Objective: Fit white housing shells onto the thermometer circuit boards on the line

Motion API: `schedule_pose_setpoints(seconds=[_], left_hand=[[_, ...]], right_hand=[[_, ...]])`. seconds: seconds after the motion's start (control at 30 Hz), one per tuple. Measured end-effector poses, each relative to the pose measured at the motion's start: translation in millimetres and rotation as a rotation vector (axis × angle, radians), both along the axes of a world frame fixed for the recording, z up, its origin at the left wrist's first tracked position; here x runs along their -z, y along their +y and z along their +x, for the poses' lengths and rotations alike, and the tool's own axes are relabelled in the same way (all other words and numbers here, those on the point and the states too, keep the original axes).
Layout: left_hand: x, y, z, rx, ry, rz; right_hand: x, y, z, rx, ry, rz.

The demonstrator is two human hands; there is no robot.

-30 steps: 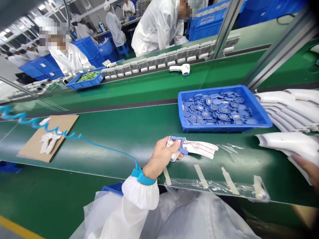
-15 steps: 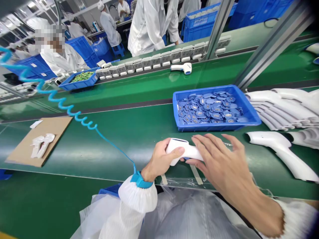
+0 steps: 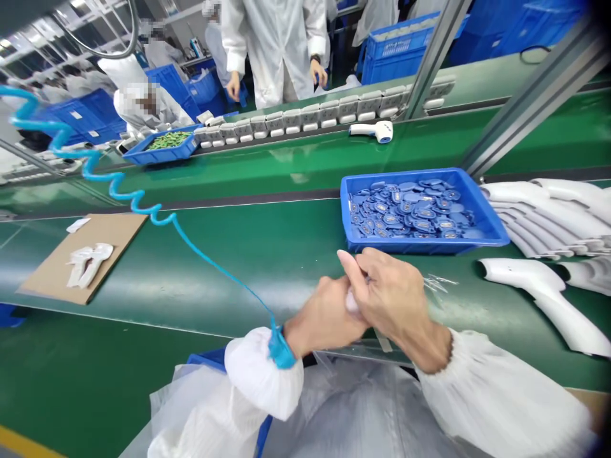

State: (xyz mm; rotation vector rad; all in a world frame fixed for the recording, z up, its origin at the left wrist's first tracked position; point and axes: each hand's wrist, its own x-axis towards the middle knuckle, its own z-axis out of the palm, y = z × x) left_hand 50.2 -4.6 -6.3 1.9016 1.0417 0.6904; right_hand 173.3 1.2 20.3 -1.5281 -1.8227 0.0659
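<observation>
Both of my hands are closed together around a white infrared thermometer [image 3: 352, 301], and only a small patch of it shows between them. My left hand [image 3: 329, 313] wraps it from the left, a blue strap around that wrist. Pressed over it from the right is my right hand [image 3: 394, 289], its fingers curled and thumb raised. The hands are above the green work surface near its front edge. Just beyond them stands a blue tray [image 3: 429, 245] filled with small blue plastic parts [image 3: 415, 210].
White gun-shaped shells [image 3: 539, 280] lie at the right. A cardboard sheet [image 3: 119, 238] bears white shell pieces [image 3: 90, 264] at the left. A coiled blue cord [image 3: 210, 261] runs to my left wrist. Another thermometer [image 3: 375, 130] lies on the far belt; co-workers [image 3: 277, 51] are behind it.
My right hand has closed from nearly flat fingers and come against my left. The thermometer has turned and is now mostly hidden. A co-worker across the belt has straightened up.
</observation>
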Motion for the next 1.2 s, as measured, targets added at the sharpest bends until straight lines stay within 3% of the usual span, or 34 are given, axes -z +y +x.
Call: schedule_pose_setpoints(seconds=[0.1, 0.2, 0.27, 0.4, 0.5, 0.6, 0.67, 0.77, 0.87, 0.97, 1.07, 1.2], left_hand=[[0.7, 0, -2, -0.052, 0.171, 0.14], [-1.6, 4, -9, 0.007, 0.075, 0.039], [-1.3, 4, -9, 0.017, 0.029, -0.032], [6.7, -5, 4, -0.136, 0.122, 0.074], [5.8, -9, 1, -0.151, 0.081, 0.05], [-7.5, -3, -31, -0.172, 0.13, -0.002], [-17.5, 5, -58, -0.232, 0.223, 0.01], [-24.9, 17, -84, -0.29, 0.364, 0.17], [-24.2, 28, -78, -0.205, 0.652, 0.391], [-24.0, 37, -59, -0.116, 0.85, 0.453], [-28.2, 42, -55, -0.249, 0.699, 0.347], [-30.7, 45, -62, -0.353, 0.235, 0.088]], right_hand=[[1.6, 0, -1, -0.03, -0.016, 0.078], [-2.2, -1, 4, 0.049, 0.108, 0.125], [-3.9, -1, 6, 0.089, 0.183, 0.085], [-1.3, 1, 3, 0.061, 0.201, -0.072], [-4.3, 8, 6, 0.018, 0.169, -0.115], [-16.9, 31, 28, -0.06, 0.142, -0.248], [-23.9, 58, 51, -0.028, 0.009, -0.3], [-22.1, 102, 79, 0.04, -0.256, -0.352], [-10.7, 132, 86, 0.014, -0.31, -0.405], [-5.7, 141, 84, -0.031, -0.33, -0.42], [-11.5, 135, 89, -0.064, -0.346, -0.388], [-20.4, 126, 96, -0.088, -0.34, -0.307]])
